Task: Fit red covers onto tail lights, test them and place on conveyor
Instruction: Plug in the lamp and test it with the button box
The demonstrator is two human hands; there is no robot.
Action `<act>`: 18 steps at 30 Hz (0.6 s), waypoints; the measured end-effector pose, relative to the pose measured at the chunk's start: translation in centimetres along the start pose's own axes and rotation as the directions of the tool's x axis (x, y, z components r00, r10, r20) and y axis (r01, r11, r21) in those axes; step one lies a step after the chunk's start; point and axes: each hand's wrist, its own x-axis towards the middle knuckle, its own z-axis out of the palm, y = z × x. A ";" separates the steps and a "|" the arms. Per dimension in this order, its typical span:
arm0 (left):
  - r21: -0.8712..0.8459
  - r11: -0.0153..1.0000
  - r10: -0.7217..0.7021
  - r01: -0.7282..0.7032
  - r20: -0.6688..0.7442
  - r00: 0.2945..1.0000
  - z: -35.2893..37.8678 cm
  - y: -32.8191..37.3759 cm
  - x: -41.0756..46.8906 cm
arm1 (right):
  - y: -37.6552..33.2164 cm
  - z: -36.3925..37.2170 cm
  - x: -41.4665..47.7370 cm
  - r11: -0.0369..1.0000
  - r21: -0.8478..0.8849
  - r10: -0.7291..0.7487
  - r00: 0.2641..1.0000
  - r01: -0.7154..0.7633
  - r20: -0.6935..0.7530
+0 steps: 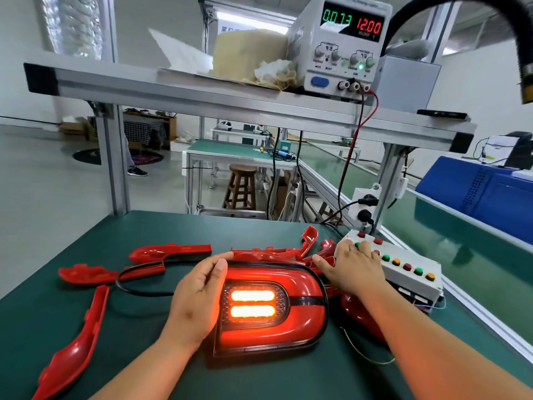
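A red-covered tail light (pixel 300 310) lies on the green table (pixel 138 226) before me, its two inner bars glowing orange. My left hand (pixel 199 295) holds its left edge, thumb over the top rim. My right hand (pixel 352 264) rests with straight fingers on the white button box (pixel 409 269), fingertips over its far-left buttons. A black cable (pixel 129 287) loops out from the light to the left. The green conveyor belt (pixel 450 226) runs along the right side.
Several loose red covers lie about: one (pixel 170 251) behind left, one (pixel 86 274) far left, one (pixel 75 350) at front left, a heap (pixel 311 246) behind the light. On the shelf a power supply (pixel 343 41) reads 0.73 and 12.00. A blue bin (pixel 478 192) sits beyond the conveyor.
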 end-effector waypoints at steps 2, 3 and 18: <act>0.005 1.000 0.000 0.000 0.005 1.000 -0.1 0.0 0.0 | 0.0 0.2 -0.1 1.000 0.010 0.001 1.000 -0.001 -0.006; 0.004 1.000 -0.001 0.001 0.009 1.000 -0.1 0.0 0.0 | 0.0 0.3 -0.1 1.000 0.013 0.004 1.000 -0.004 -0.008; -0.061 0.998 -0.014 0.014 0.002 1.000 -0.1 -0.4 0.1 | 0.2 0.4 -0.3 0.999 -0.035 0.000 1.000 0.000 -0.006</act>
